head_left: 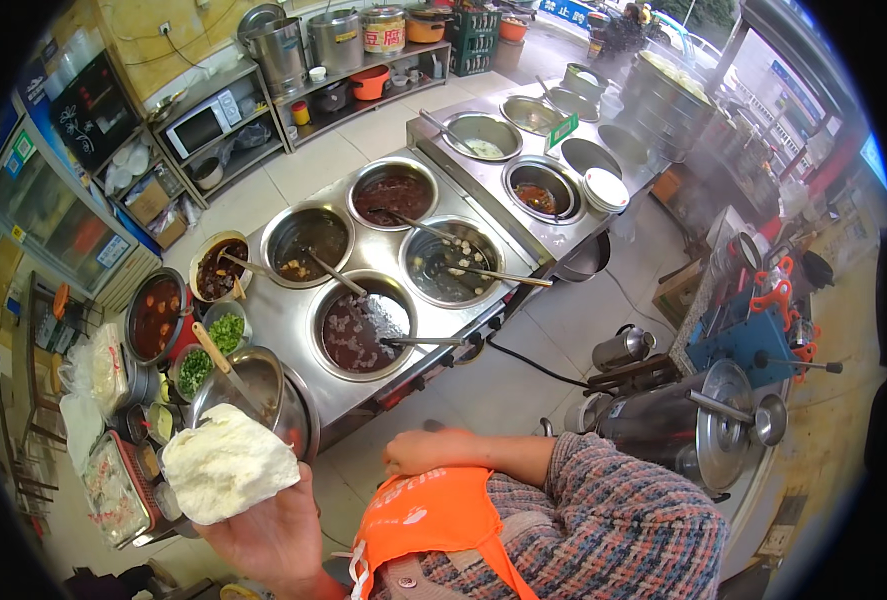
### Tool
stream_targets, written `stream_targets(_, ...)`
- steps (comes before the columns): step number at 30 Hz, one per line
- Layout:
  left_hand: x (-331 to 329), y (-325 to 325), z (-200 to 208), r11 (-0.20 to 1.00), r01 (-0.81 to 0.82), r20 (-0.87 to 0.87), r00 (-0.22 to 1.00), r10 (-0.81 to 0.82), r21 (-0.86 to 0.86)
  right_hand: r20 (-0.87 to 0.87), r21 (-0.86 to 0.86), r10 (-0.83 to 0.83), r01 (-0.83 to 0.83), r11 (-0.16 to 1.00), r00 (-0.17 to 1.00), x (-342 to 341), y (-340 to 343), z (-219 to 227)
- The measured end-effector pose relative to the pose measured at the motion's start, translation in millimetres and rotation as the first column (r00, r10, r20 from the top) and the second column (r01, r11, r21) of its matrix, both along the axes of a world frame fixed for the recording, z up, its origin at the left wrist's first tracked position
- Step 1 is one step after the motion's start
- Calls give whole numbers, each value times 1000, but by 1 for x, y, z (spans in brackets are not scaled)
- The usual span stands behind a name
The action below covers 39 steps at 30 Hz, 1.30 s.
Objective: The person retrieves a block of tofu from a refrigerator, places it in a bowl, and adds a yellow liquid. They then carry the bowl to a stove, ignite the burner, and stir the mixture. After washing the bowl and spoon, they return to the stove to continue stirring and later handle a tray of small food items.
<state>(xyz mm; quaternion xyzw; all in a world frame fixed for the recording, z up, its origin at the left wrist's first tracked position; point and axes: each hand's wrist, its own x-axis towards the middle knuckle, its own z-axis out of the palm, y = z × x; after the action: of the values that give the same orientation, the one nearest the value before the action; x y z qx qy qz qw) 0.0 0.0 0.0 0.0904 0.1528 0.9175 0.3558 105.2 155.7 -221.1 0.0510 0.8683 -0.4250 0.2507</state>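
My left hand (275, 535) is raised at the lower left, curled round a cream-white, rough-surfaced lump of food (228, 465) whose exact kind I cannot tell. The lump hides most of the fingers. It is in front of a steel pot (258, 385) with a wooden-handled utensil (225, 365) standing in it. My right hand (413, 453) is closed in front of the orange apron (423, 510). Its fingers are mostly turned out of sight, so what they grip, if anything, cannot be made out.
A steel counter (283, 300) holds several sunken pots with soups and ladles. Bowls of chopped greens (225, 333) and a pot of red-brown sauce (158, 315) sit at its left end. A large lidded steel pot (663, 430) stands to my right. Steam rises near the stacked steamers (663, 105).
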Motion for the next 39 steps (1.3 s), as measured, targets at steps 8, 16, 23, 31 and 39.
stream_targets(8, -7, 12, 18, 997, 7, -119, 993, -15, -71, -24, -13, -1, 0, 1000, 1000, -14, -3, 3)
stream_targets(16, -13, 23, 14, 993, 72, -80, 994, -79, -89, -4, -26, -50, 50, 998, 999, -9, -1, 0)
stream_targets(23, -14, 33, 15, 991, 105, -94, 989, -113, -87, 14, -33, -66, 67, 997, 998, -10, 3, -1)
stream_targets(31, -12, 35, 19, 989, 80, -97, 991, -92, -121, 19, -21, -30, 30, 999, 999, -10, 4, -5)
stream_targets(39, -6, 38, 26, 986, 93, -86, 991, -106, -138, 7, -11, -25, 25, 1000, 1000, -11, 2, -5)
